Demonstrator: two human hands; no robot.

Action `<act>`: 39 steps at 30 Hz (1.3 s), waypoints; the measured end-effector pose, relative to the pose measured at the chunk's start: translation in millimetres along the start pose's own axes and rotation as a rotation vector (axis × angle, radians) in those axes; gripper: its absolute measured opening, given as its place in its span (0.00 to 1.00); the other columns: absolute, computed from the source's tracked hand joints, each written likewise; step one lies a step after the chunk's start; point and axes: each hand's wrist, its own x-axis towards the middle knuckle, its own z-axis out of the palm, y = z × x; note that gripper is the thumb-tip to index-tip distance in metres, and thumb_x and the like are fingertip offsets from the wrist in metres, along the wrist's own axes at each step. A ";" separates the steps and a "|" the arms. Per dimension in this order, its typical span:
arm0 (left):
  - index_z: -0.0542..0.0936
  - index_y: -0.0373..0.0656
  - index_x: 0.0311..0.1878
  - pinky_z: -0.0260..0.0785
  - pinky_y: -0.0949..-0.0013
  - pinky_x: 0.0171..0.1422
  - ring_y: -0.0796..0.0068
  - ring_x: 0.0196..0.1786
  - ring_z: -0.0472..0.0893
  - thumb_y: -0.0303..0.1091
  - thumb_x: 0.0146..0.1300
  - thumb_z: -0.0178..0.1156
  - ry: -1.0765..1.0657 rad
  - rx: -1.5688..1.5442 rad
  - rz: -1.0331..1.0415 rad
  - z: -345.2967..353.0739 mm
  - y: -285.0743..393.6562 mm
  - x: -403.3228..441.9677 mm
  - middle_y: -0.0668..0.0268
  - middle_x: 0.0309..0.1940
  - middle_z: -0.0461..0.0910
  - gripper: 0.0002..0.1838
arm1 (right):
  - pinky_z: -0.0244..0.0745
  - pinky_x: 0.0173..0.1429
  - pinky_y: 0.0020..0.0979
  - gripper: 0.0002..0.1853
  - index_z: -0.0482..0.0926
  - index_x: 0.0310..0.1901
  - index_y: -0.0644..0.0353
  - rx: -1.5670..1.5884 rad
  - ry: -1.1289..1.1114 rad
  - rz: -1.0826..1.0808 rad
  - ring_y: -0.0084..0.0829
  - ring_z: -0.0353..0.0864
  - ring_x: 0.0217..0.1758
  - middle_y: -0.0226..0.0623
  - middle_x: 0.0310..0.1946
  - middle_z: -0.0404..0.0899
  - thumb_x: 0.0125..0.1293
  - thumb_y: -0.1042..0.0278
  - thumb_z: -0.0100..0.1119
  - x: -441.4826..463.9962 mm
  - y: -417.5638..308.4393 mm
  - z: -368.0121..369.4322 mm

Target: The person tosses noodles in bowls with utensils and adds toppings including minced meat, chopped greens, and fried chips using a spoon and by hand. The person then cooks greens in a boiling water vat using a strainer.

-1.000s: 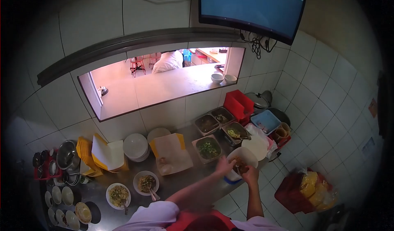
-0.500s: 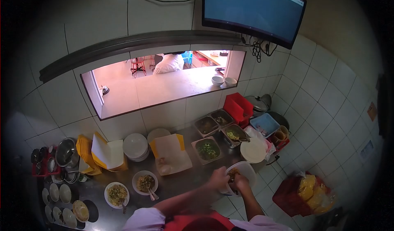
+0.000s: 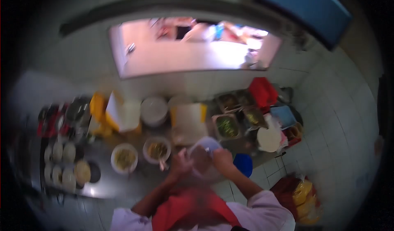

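A white plastic tub (image 3: 210,144) with brown contents hangs in front of me over the counter's front edge. My left hand (image 3: 181,162) is closed on its left rim. Fingers bent, my right hand (image 3: 223,157) reaches over the right side of the tub; a small shiny thing shows by the fingertips, too blurred to name. Just left of my left hand stands a bowl of brown-topped food (image 3: 157,150) with a utensil in it. Farther left is a second bowl, of pale food (image 3: 124,159). An open yellow-and-white takeaway box (image 3: 189,126) lies behind the tub.
Metal trays, one with chopped greens (image 3: 227,126), stand back right by a white round lid (image 3: 269,140). A blue container (image 3: 243,165) is below the counter's right end. Small bowls (image 3: 69,152) and stacked plates (image 3: 154,111) are at left. A screen (image 3: 305,11) hangs above.
My view has tilted and shifted. My hands have brought the tub leftward, closer to the bowls, and the blue container has come into sight. My left hand has moved to the tub's left rim.
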 end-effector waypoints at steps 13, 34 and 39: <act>0.70 0.34 0.30 0.65 0.65 0.32 0.65 0.25 0.71 0.30 0.45 0.56 0.482 -0.128 -0.199 -71.6 -40.5 -78.5 0.54 0.20 0.69 0.11 | 0.74 0.38 0.41 0.07 0.81 0.23 0.60 0.273 -0.610 -0.846 0.46 0.79 0.30 0.46 0.23 0.79 0.46 0.67 0.57 53.6 -112.2 65.6; 0.74 0.33 0.27 0.67 0.66 0.32 0.70 0.25 0.75 0.30 0.45 0.62 0.527 -0.212 -0.516 -91.8 -70.4 -147.9 0.56 0.21 0.76 0.10 | 0.71 0.30 0.32 0.07 0.81 0.30 0.61 0.669 -0.335 -0.467 0.32 0.76 0.23 0.40 0.20 0.79 0.53 0.67 0.58 159.3 -131.6 33.3; 0.73 0.34 0.25 0.67 0.67 0.31 0.71 0.24 0.74 0.31 0.44 0.62 0.486 -0.122 -0.545 -95.8 -58.9 -156.7 0.57 0.20 0.76 0.11 | 0.72 0.35 0.42 0.06 0.77 0.27 0.62 0.511 -0.067 -0.549 0.47 0.78 0.30 0.47 0.25 0.78 0.53 0.70 0.53 148.5 -159.0 74.6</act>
